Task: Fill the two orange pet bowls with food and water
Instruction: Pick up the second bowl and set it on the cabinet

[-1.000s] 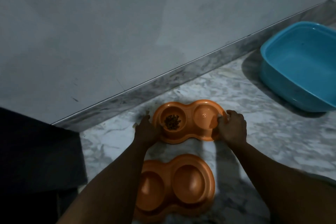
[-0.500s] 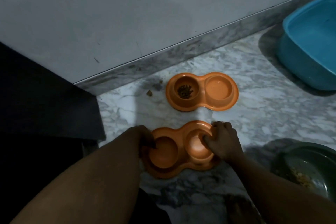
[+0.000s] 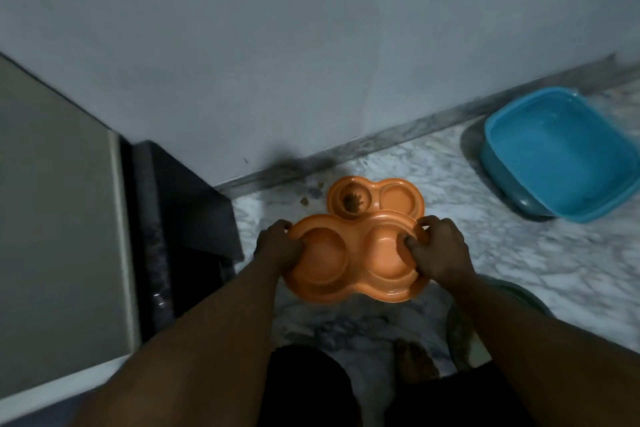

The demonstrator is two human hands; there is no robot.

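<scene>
The near orange pet bowl [image 3: 353, 262], a double dish with both wells bare, was up off the marble floor [image 3: 519, 253] and held level between my two hands, covering the near edge of the second one behind it. I judged the level hold sensible, since a tray meant for kibble and water is easiest carried flat by both ends.

Going from the left: a pale cabinet side [image 3: 59, 218] and a dark panel [image 3: 180, 204] closed off that edge of the view, so the only room to work was ahead and to the right. My left hand [image 3: 277, 248] was clamped on the dish's left end, thumb over the rim beside the left well. My right hand [image 3: 440, 253] was clamped on the right end, thumb hooked down into the right well, fingers under the edge where I couldn't see them.

Beyond it, the far orange pet bowl [image 3: 375, 198] sat on the floor close to the skirting, a little dark kibble [image 3: 351, 200] in its left well, the right well seemingly dry. A few crumbs [image 3: 305, 200] lay just left of it. Further right stood a blue tub [image 3: 561, 156], well apart, contents unclear through blur. By my reckoning the job was barely begun.
</scene>
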